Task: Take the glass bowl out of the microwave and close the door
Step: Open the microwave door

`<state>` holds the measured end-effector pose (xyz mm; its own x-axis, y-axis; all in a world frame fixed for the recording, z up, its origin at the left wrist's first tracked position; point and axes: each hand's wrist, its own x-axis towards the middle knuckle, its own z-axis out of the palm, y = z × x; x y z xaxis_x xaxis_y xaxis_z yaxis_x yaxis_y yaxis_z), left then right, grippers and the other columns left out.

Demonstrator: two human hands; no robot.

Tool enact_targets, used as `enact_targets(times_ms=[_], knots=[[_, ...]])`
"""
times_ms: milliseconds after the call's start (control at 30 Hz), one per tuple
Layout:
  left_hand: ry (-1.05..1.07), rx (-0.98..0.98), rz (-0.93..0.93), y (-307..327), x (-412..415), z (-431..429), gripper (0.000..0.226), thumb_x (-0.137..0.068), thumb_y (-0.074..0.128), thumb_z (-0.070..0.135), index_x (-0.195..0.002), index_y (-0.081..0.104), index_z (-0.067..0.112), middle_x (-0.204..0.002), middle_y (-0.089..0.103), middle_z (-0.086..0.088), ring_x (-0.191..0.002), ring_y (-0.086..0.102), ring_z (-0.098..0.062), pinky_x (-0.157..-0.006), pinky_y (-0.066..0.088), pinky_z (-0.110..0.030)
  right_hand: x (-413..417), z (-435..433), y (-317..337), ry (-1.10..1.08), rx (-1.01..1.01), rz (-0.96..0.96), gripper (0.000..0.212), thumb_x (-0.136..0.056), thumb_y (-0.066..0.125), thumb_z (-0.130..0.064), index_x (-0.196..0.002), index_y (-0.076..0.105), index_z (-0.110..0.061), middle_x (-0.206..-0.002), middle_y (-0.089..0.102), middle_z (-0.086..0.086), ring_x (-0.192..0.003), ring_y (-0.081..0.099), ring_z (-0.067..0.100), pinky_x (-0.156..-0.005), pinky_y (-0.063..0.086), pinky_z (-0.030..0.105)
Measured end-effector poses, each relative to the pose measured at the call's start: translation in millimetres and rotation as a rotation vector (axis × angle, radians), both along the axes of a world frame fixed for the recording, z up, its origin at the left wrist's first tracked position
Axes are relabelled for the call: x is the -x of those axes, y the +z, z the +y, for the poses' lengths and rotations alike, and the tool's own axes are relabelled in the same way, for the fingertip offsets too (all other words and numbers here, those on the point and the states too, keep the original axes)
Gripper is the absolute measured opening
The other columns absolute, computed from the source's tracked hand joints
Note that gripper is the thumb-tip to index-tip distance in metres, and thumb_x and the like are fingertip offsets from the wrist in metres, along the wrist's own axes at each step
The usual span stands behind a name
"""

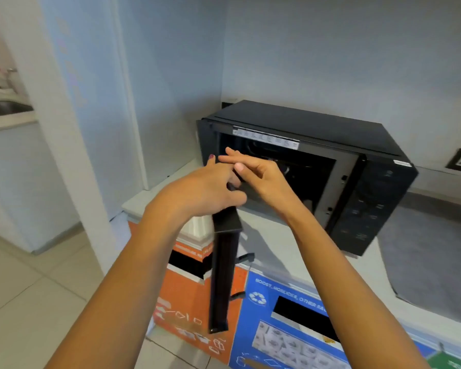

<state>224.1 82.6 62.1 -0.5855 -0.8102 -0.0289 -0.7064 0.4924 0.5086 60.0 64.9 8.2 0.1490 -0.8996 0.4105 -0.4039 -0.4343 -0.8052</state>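
Microwave: I see it on the counter with its cavity exposed; the control panel is at its right end.

Door: swung fully out from the microwave's left side, edge-on to my view, reaching toward me past the counter's front edge. Not yet closed.

Left hand: at the door's top edge, just in front of the microwave's left corner. Fingers curl loosely over that edge; I read it as resting on or lightly gripping the door, but the blur leaves me unsure.

Right hand: in front of the cavity mouth, fingers spread and pointing toward the microwave's left side, overlapping the left hand. It carries nothing.

Glass bowl: I cannot find it. If it is inside the microwave, the hands and the dark cavity hide it. Neither hand holds it, and none stands on the counter beside the microwave.

Progress: I judge the task early. The door is open; removal of the bowl and the closing both remain.

Hard to make out: cavity interior is nearly black and partly masked by both hands; motion blur softens the fingers. The counter to the microwave's right is cut off by the frame.

Below the counter: orange and blue recycling bins, under the door.
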Motion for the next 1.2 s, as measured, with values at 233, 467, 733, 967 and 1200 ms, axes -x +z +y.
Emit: enact_targets(times_ms=[233,467,733,967,1200], knots=[[0.084,0.081,-0.096,-1.7,-62.0,-8.2,0.058,-0.093,0.043,0.002,-0.146,0.027,0.021,-0.161,0.008,0.006,-0.149,-0.003,-0.016,-0.120,0.011,-0.036,-62.5,-28.4,-6.5,0.043,0.063,0.080,0.031,-0.100,0.046,-0.030,-0.128,0.060,-0.029,-0.154,0.037,-0.002,-0.146,0.017,0.004,-0.114,0.019,0.024],[0.367,0.370,-0.119,-19.0,-90.2,-14.6,0.067,-0.090,0.044,-0.001,-0.148,0.014,0.018,-0.159,0.006,0.000,-0.124,0.047,-0.033,-0.097,0.046,-0.044,-101.3,-48.6,-14.9,0.041,0.181,0.137,0.032,-0.101,0.045,-0.024,-0.131,0.056,-0.025,-0.154,0.038,0.002,-0.147,0.020,0.010,-0.123,0.010,0.033],[0.728,0.698,-0.423,-59.0,-78.6,-31.2,0.066,-0.100,0.032,0.028,-0.149,-0.008,0.011,-0.162,0.002,-0.007,-0.148,0.005,-0.029,-0.122,0.008,-0.047,-123.2,-65.3,-29.2,0.050,0.241,0.228,0.050,-0.101,0.037,-0.006,-0.146,0.033,-0.028,-0.161,0.019,0.004,-0.149,0.006,0.014,-0.123,0.003,0.034],[0.848,0.898,-0.350,-84.0,-76.4,-40.9,0.066,-0.098,0.036,0.024,-0.150,-0.002,0.011,-0.161,0.009,-0.006,-0.148,0.010,-0.030,-0.120,0.009,-0.046,-132.9,-75.1,-38.6,0.058,0.275,0.273,0.063,-0.098,0.034,0.005,-0.149,0.021,-0.029,-0.163,0.008,0.004,-0.150,-0.004,0.017,-0.124,0.002,0.043],[0.794,0.894,-0.169,-93.9,-72.5,-46.3,0.074,-0.088,0.048,0.016,-0.151,0.009,0.018,-0.162,0.008,-0.006,-0.149,0.002,-0.030,-0.119,-0.004,-0.049,-125.2,-64.7,-46.4,-0.012,0.292,0.212,0.057,-0.100,0.036,-0.002,-0.151,0.020,-0.023,-0.162,0.010,0.001,-0.150,0.002,0.012,-0.122,0.003,0.027]])
